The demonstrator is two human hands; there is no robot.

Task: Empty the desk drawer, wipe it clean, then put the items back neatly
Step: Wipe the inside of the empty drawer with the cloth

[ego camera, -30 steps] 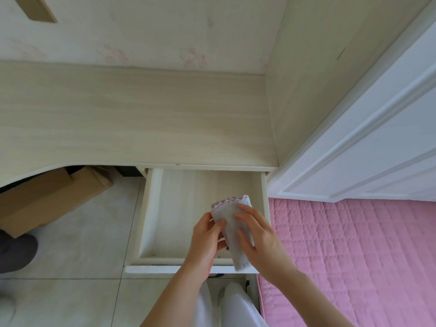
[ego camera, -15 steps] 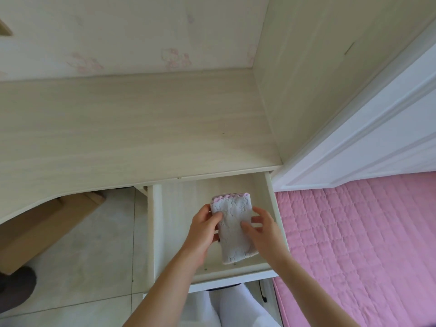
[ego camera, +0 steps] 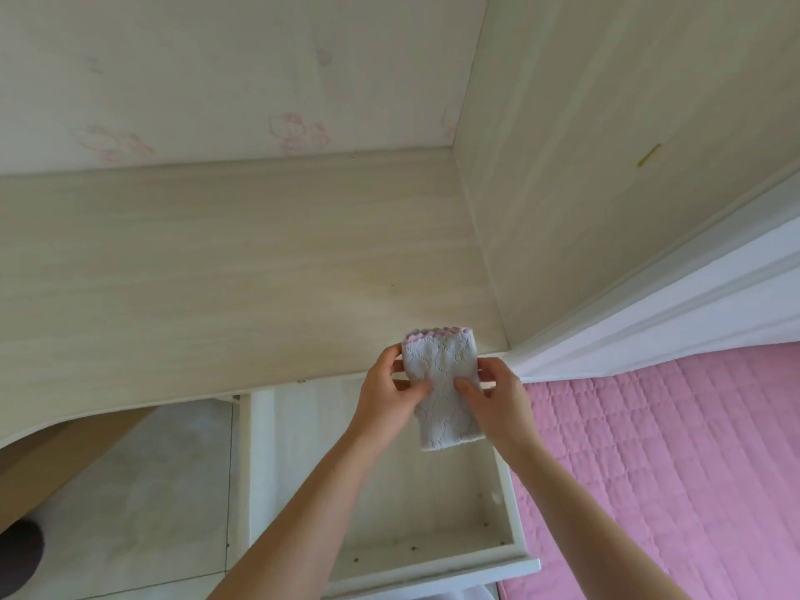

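A folded grey cloth [ego camera: 439,378] with a pink scalloped top edge is held up between both hands, above the back of the open drawer [ego camera: 294,448]. My left hand [ego camera: 387,394] pinches its left side and my right hand [ego camera: 498,394] pinches its right side, thumbs on the front. The cloth's top overlaps the front edge of the pale wooden desk top [ego camera: 216,270]. The drawer is pulled out below the desk and no items show inside it, only small dark specks along the front of its floor.
A tall pale wood side panel [ego camera: 606,166] closes the desk on the right, with a white door [ego camera: 692,305] beyond it. A pink quilted bed cover [ego camera: 671,448] lies right of the drawer. Tiled floor [ego camera: 143,504] and a brown cardboard box [ego camera: 52,461] are at the left.
Both hands have lifted the cloth from inside the drawer up toward the desk's front edge. The camera has tilted so more of the desk top and wall shows.
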